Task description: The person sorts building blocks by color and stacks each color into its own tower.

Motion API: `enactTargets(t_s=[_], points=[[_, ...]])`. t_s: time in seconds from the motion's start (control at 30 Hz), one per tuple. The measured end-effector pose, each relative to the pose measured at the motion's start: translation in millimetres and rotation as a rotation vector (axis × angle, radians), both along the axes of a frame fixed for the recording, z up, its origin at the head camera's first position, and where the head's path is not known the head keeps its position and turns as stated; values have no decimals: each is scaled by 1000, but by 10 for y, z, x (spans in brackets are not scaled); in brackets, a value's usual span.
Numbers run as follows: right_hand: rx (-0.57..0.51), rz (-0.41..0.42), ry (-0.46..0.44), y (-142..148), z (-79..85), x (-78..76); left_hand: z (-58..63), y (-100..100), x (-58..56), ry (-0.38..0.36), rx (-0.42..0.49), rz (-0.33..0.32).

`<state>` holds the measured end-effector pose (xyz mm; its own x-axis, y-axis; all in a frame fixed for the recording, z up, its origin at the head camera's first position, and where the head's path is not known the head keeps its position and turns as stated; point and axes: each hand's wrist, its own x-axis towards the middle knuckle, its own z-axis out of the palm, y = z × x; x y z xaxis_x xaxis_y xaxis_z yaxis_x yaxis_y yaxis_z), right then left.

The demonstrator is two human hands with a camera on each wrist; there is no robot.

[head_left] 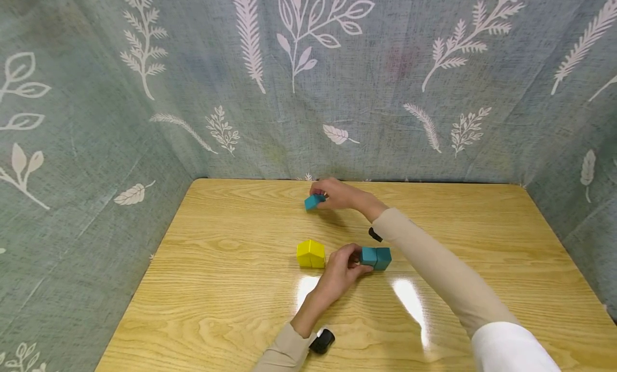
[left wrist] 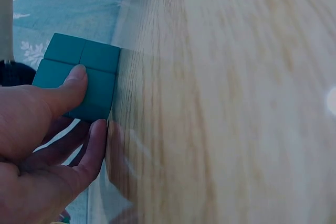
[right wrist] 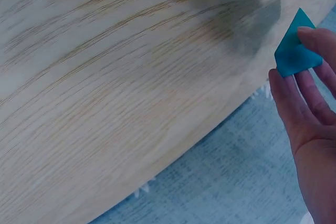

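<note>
In the head view, my left hand grips a teal block group near the middle of the table, from its left side. Close up in the left wrist view, seams divide the teal group into several parts; the thumb lies across its face and fingers hold its side. Farther back, by the table's far edge, my right hand pinches a small teal block. Seen from the right wrist, that block has a pointed, angular outline between thumb and fingers. Left of my left hand stands a yellow block pair with a peaked top.
The wood-grain table has a glossy surface with bright reflections. A grey-green leaf-patterned curtain rises behind its far edge and along the sides. Black wrist gear sits at the left sleeve, and a black piece shows by the right sleeve.
</note>
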<state>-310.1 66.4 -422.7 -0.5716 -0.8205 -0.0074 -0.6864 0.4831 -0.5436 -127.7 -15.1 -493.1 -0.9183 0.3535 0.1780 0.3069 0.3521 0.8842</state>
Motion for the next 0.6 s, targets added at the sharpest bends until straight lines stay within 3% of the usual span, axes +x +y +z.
enactTargets(t_s=[0.33, 0.6], points=[[-91, -59, -38, 250, 85, 81, 27, 5, 20, -39, 12, -5], [-148, -113, -58, 462, 184, 205, 13, 5, 25, -27, -3, -4]])
